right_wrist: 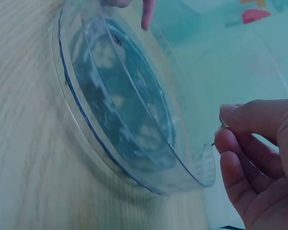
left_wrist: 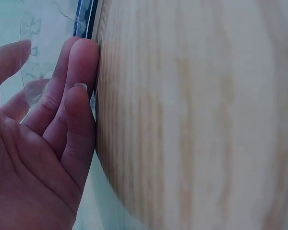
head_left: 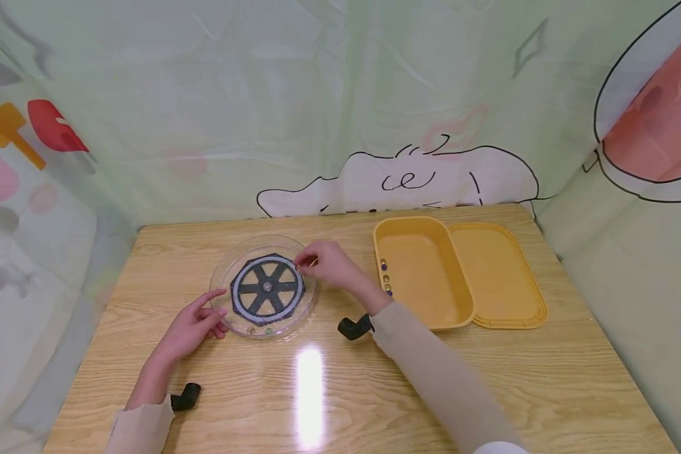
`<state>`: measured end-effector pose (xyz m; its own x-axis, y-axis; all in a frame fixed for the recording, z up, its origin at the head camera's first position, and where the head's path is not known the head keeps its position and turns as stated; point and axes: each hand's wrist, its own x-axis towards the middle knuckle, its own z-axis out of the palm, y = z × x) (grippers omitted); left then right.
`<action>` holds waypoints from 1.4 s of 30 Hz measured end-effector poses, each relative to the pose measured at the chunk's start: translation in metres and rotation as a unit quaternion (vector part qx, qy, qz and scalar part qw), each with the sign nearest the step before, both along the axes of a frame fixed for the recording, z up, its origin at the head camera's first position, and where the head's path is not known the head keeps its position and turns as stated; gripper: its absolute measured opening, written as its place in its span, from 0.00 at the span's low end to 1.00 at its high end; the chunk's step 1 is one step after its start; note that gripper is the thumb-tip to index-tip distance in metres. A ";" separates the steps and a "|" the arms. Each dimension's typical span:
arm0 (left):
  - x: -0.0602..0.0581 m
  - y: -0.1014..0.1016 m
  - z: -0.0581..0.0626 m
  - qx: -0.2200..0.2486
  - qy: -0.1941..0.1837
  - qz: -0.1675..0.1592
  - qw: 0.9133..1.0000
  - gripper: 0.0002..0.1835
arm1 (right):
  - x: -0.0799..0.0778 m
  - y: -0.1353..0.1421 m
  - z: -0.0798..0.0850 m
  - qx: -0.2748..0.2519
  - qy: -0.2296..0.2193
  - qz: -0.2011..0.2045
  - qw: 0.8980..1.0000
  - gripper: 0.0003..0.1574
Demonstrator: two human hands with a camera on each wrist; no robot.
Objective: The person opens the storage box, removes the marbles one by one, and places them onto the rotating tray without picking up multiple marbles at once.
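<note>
A round clear plastic dish (head_left: 222, 268) lies on the table with a dark six-spoked wheel (head_left: 250, 288) with a pale ring inside it. At the dish's right edge my right hand (head_left: 330, 265) pinches a small shiny bead (right_wrist: 222, 126) between thumb and forefinger, just above the rim. My left hand (head_left: 192, 326) rests at the dish's near-left side, its index finger reaching over the rim and its other fingers loosely bent against the wall. Near the dish's front, a small green bead (head_left: 269, 331) and a small brownish bead (head_left: 251, 330) lie inside.
To the right stands a yellow box (head_left: 431, 271), with several gold and dark blue beads (head_left: 386, 278) along its left side. Its yellow lid (head_left: 499, 277) lies flat beside it. Black wrist mounts (head_left: 354, 328) stick out from both forearms. A printed curtain (head_left: 232, 113) hangs behind the wooden table (head_left: 250, 391).
</note>
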<state>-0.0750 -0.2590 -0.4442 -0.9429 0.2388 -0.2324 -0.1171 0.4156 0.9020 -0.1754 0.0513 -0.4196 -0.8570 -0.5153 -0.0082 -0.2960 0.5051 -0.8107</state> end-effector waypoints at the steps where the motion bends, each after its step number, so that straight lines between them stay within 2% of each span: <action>1: 0.000 0.000 0.000 0.001 0.000 0.000 1.000 0.26 | 0.001 -0.003 0.000 -0.003 -0.003 0.003 1.000 0.10; 7: 0.000 0.000 -0.001 0.006 -0.001 0.001 1.000 0.26 | 0.007 -0.016 -0.005 -0.011 -0.021 0.026 0.999 0.09; 16: -0.005 -0.010 -0.026 0.012 0.001 0.003 1.000 0.29 | 0.009 -0.020 -0.012 -0.007 -0.025 0.027 0.999 0.07; 28: -0.006 -0.010 -0.027 0.007 -0.005 0.004 1.000 0.28 | 0.010 -0.012 -0.006 0.009 -0.039 0.011 0.999 0.11; 35: -0.006 -0.011 -0.029 0.016 -0.003 0.002 1.000 0.28 | 0.001 0.010 -0.002 0.014 -0.008 -0.018 1.000 0.11; 42: -0.005 -0.013 -0.031 0.007 0.009 0.001 1.000 0.29 | -0.011 0.061 0.005 0.008 -0.008 -0.079 0.997 0.10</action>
<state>-0.0803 -0.2719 -0.4751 -0.9476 0.2392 -0.2117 -0.1017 0.4024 0.9098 -0.1864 0.1124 -0.4142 -0.9273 -0.3733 -0.0294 -0.1991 0.5581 -0.8056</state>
